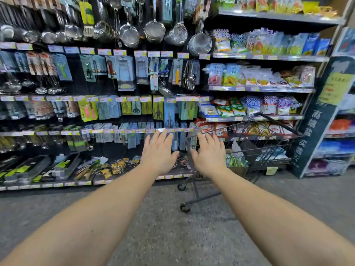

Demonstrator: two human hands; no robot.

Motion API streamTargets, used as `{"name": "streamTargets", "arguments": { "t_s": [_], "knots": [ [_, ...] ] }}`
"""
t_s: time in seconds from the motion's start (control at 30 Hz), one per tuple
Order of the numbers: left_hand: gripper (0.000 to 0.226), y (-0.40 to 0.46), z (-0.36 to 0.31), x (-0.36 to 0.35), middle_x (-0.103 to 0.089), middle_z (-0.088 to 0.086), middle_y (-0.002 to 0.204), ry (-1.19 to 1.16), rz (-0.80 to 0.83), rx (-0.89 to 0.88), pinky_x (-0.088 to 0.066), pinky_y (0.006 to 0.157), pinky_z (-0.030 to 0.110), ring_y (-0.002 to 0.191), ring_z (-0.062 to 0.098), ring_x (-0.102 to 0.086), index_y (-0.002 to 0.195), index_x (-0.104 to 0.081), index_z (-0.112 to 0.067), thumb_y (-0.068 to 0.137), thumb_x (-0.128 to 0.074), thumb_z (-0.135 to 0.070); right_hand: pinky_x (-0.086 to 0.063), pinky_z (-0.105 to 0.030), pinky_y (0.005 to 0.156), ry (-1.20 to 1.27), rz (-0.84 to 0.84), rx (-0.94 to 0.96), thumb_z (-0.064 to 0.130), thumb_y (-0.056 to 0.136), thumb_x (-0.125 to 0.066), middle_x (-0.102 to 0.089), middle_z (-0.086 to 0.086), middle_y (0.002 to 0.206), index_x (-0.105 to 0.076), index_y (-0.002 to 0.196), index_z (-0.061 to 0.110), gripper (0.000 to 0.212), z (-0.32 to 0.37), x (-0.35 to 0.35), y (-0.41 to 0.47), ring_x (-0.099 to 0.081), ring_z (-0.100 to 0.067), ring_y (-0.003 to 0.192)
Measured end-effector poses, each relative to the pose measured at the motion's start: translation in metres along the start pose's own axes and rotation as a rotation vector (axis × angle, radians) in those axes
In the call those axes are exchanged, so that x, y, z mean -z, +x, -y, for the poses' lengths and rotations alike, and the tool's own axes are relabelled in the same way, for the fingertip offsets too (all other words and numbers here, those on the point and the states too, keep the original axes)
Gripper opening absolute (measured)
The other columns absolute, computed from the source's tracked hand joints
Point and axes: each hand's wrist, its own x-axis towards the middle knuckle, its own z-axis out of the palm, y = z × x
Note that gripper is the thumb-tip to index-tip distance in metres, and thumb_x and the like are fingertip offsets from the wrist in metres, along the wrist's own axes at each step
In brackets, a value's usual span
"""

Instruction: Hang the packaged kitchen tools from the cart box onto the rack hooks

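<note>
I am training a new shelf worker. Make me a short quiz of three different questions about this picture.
1. True or false: the left hand holds a package.
2. On which side of the right hand is the cart: left or right?
3. The strainers hang in which row of the rack: A top, B middle, C bottom?

Key: 1 false, both hands are empty and open. 2 right. 3 A.
</note>
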Motion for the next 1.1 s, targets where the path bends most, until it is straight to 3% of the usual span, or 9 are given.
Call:
{"name": "streamTargets", "arguments": {
  "t_s": [0.47,0.83,0.97,1.1],
  "knots": [
    [0.068,0.227,0.024,-0.111,-0.009,0.001,0.168,-0.01,0.147,-0.018,-0.003,0.124,0.048,0.155,0.025,-0.003,0.158,-0.016,-0.023,0.1,-0.039,-0.052,-0.016,-0.05,0.119,-0.001,0.152,-0.131,0.047,0.096,-0.045,-0.03,-0.006,0.157,-0.022,0.152,0.021,0.066,-0.08,-0.122,0.202,-0.019,-0.029,0.147],
    [0.074,0.445,0.093,-0.189,-0.01,0.001,0.167,-0.013,0.261,-0.276,-0.004,0.125,0.047,0.154,0.025,-0.004,0.159,-0.01,-0.021,0.1,-0.039,-0.054,-0.017,-0.045,0.12,0.018,0.141,-0.444,0.048,0.097,-0.044,-0.03,-0.003,0.157,-0.019,0.154,0.021,0.068,-0.112,-0.23,0.366,-0.018,-0.028,0.148],
    [0.076,0.506,0.088,-0.223,-0.007,0.001,0.168,-0.037,0.327,-0.357,-0.005,0.125,0.047,0.155,0.025,-0.004,0.159,-0.01,-0.022,0.099,-0.042,-0.056,-0.022,-0.047,0.118,-0.008,0.139,-0.557,0.048,0.097,-0.045,-0.033,-0.003,0.156,-0.022,0.152,0.022,0.066,-0.135,-0.251,0.405,-0.023,-0.028,0.146],
    [0.076,0.555,0.065,-0.264,-0.007,0.003,0.168,-0.023,0.396,-0.444,-0.006,0.125,0.049,0.155,0.025,-0.003,0.159,-0.012,-0.021,0.098,-0.044,-0.055,-0.034,-0.048,0.11,-0.084,0.127,-0.665,0.049,0.092,-0.053,-0.049,-0.004,0.143,-0.034,0.144,0.023,0.062,-0.181,-0.264,0.431,-0.037,-0.03,0.136]
  ]
}}
